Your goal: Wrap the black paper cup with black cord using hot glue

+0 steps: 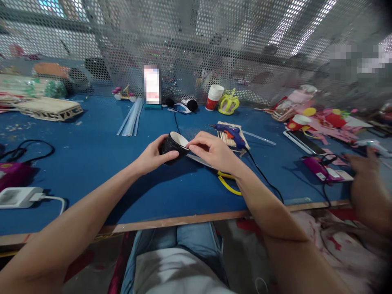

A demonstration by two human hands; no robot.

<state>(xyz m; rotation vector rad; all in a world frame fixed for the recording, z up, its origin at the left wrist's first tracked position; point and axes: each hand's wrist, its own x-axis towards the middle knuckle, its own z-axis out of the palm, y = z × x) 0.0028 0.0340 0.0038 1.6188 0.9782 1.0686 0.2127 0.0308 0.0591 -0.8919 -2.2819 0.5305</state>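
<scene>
A small cup (173, 157), black outside and white inside, is tilted above the blue table, its opening towards the upper right. My left hand (153, 155) wraps round its left side, thumb across the front. At the right edge of the rim, the thumb and forefinger of my right hand (211, 151) are pinched together; whether a separate small piece lies between them is too fine to see. Beneath that hand lie scissors with yellow handles (227, 187), partly covered. Just beyond it rests a blue glue gun (232, 134) on a small slatted wooden stand.
Translucent glue sticks (132, 118) lie at the back left, near an upright phone (152, 85). Stacked paper cups (214, 97) stand beside a yellow crown-shaped basket (228, 103). Another person's hand (366, 163) is at the far right, near a purple box (323, 169). A white adapter (20, 197) sits at left.
</scene>
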